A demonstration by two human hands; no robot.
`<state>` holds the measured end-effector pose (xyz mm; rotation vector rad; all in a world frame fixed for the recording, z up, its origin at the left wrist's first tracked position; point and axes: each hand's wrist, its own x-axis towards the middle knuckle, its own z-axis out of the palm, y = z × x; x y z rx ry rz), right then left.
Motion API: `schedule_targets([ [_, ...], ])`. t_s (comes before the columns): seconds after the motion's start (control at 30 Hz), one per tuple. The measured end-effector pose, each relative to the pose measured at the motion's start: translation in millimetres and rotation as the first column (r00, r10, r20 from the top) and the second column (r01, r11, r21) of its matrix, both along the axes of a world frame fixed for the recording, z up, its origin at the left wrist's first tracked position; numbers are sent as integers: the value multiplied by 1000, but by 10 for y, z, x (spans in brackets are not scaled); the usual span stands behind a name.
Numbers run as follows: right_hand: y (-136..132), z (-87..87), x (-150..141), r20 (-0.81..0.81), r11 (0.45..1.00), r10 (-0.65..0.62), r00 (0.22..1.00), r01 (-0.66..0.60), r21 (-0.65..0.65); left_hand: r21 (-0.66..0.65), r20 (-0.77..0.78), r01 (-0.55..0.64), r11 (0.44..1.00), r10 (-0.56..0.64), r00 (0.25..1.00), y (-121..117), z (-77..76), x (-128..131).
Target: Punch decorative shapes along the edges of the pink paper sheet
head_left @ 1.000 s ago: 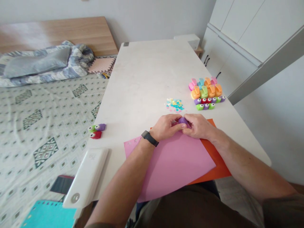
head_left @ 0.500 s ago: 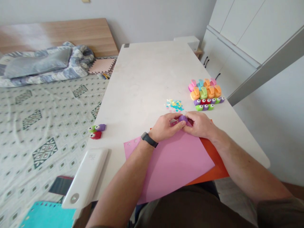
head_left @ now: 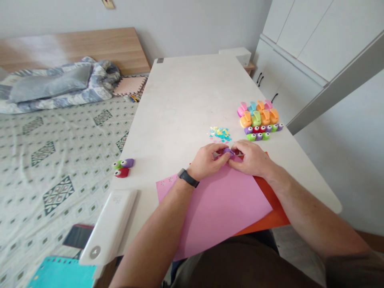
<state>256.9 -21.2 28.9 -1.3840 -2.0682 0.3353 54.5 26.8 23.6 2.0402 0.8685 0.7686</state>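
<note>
Between my hands, at the far edge of the pink paper (head_left: 225, 208), is a small purple paper punch (head_left: 229, 152), partly hidden by fingers. My left hand (head_left: 209, 161), with a dark watch band at the wrist, is closed on it, thumb on top. From the other side my right hand (head_left: 251, 157) has its thumb and fingers curled against the punch and the paper edge. Small flower-shaped holes mark the paper's left corner. Under the pink sheet lies an orange sheet (head_left: 271, 200). Just beyond the hands is a pile of blue, yellow and pink paper cutouts (head_left: 220, 134).
Rows of colourful punches (head_left: 259, 118) stand at the right of the white table (head_left: 186, 96). Several small punches with eyes (head_left: 121, 173) sit at the left edge. Nearer lies a white device (head_left: 109, 224). A phone (head_left: 78, 236) and a turquoise sheet (head_left: 61, 272) are below left.
The purple punch has shifted slightly left and tilted between my fingers, showing another side. My right fingers have loosened a little around it. The paper has stayed almost in place.
</note>
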Motion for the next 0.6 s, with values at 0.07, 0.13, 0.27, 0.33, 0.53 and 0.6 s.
schedule_targets([
  [0.07,-3,4,3,-46,1000,0,999,0,2,-7,6,-4,1000,4,1000,0,-2,1],
  [0.13,-4,11,4,-82,1000,7,997,-7,0,-9,10,-11,1000,11,1000,0,-1,2],
  [0.27,-10,18,-8,-129,999,10,992,-14,-30,-14,8,-25,1000,25,1000,1,-5,3],
  [0.33,-17,16,-19,-168,999,2,986,-11,-52,-28,2,-34,999,34,999,1,-8,2],
  [0.53,-45,26,-14,-334,976,-15,942,-59,-210,-85,3,-12,996,12,1000,3,8,-14],
  [0.6,-47,40,3,-366,962,-17,930,-84,-258,-93,-2,10,996,-10,1000,5,15,-25],
])
